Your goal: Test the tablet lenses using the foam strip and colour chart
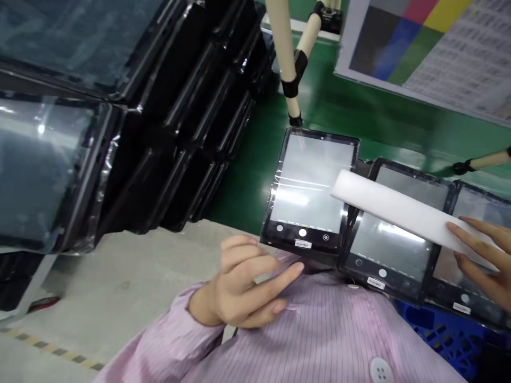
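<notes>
My right hand [485, 252] grips the near end of a long white foam block [393, 205] at the right edge. The block lies slantwise over three tablets in a row. Nearest its far end is the left tablet [315, 186], showing a bright camera screen with a round white button. The middle tablet [391, 260] and right tablet [465, 271] show similar screens, partly covered by the block. My left hand [247, 282] hovers just below the left tablet's lower corner, fingers loosely bent and apart, index finger stretched out, holding nothing.
Stacks of dark trays [191, 117] with shiny wrapped edges rise at the left. Cream pipes [283, 48] stand beyond the tablets, above the green surface [247, 181]. A colour test chart [415, 48] is at the upper right. A blue crate [443, 335] shows below the tablets.
</notes>
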A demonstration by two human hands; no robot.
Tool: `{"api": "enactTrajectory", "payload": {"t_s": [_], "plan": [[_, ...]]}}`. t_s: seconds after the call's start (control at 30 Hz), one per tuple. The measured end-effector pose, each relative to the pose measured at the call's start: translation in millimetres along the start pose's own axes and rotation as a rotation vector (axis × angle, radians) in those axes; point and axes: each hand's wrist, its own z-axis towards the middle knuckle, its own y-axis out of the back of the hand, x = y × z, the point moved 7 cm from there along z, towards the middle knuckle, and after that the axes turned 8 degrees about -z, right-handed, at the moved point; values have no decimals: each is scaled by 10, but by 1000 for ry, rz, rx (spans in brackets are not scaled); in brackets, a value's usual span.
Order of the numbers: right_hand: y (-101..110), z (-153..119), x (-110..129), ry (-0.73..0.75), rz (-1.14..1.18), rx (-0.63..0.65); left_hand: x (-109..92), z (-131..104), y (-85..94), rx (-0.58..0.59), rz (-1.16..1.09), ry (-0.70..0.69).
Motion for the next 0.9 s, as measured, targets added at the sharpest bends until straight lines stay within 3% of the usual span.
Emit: {"api": "enactTrajectory", "payload": {"t_s": [0.1,0.2,0.37,0.57,0.73,0.9], "plan": [[41,63,154,86,-32,-36,-201,180,-308,159,-76,-77],[99,96,249,96,-46,-88,-293,331,-557,269,-81,-71],[76,-136,77,-12,25,-56,-396,451,-886,453,-61,-118],[39,-652,-329,-168,102,-40,-484,484,-1061,524,-4,-139],[-21,-855,-471,-220,85,-50,-644,652,-1082,499,-77,-179],[-60,-1012,-577,-265,91,-82,-961,891,-1401,527,-112,-203]]}}
